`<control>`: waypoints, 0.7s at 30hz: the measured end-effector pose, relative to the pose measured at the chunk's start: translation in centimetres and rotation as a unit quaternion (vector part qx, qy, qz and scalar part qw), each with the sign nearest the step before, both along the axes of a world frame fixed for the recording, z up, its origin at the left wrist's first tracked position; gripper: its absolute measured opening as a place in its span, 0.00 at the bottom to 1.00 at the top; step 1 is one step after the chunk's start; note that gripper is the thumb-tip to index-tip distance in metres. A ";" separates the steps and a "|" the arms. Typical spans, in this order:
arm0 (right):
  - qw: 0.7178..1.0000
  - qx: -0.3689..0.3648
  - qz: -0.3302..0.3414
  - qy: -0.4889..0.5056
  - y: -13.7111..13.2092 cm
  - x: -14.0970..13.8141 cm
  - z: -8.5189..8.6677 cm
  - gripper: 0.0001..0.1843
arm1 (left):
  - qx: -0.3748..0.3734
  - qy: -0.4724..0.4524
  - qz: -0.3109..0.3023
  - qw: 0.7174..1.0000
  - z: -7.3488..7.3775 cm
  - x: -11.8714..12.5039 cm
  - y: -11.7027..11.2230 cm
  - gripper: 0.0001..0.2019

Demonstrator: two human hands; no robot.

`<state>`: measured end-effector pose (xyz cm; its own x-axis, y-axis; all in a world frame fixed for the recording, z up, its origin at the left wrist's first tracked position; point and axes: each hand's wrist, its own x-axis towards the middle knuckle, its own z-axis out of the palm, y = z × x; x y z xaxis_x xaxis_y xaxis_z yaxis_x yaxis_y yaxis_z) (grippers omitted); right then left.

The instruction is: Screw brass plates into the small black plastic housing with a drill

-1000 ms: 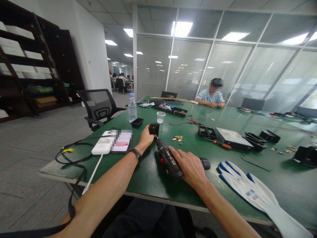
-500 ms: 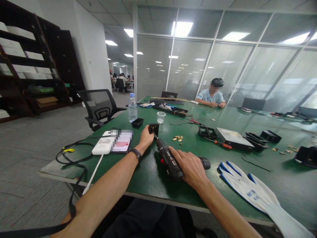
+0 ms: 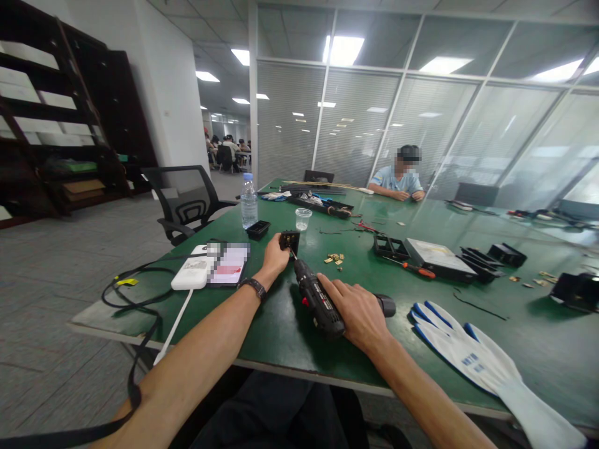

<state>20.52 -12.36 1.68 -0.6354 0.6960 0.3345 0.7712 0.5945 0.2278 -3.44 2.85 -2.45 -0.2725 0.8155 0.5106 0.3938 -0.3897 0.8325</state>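
Note:
My left hand (image 3: 275, 254) is closed around a small black plastic part (image 3: 291, 239) with brass-coloured spots on its face, held just over the table. In my right hand (image 3: 358, 308) lies a black cordless drill (image 3: 319, 300), turned on its side, its handle end sticking out to the right. The drill's bit points at the black part and reaches its face; whether it sits in a screw is too small to tell. Several small brass pieces (image 3: 335, 258) lie on the table right of the bit.
On the green table (image 3: 262, 337) stand a water bottle (image 3: 249, 202), a clear cup (image 3: 303, 218) and a black tray (image 3: 258, 229). A phone (image 3: 229, 265) and white power bank (image 3: 191, 268) lie left. Rightward are a screwdriver (image 3: 423, 272), black frames (image 3: 390, 246), a glove (image 3: 468, 355). A person (image 3: 397, 178) sits opposite.
The view has shifted very slightly. Both hands, the drill and the black part keep the same positions relative to each other.

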 end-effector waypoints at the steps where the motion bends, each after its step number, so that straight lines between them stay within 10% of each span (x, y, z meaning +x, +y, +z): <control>1: 1.000 -0.001 0.000 0.002 0.0 0.0 0.0 0.37 | 0.002 -0.003 -0.003 1.000 0.0 0.0 0.0 0.19; 21: 1.000 0.002 -0.006 -0.002 0.0 0.0 0.0 0.39 | 0.010 -0.005 -0.006 1.000 0.4 0.1 -0.5 0.17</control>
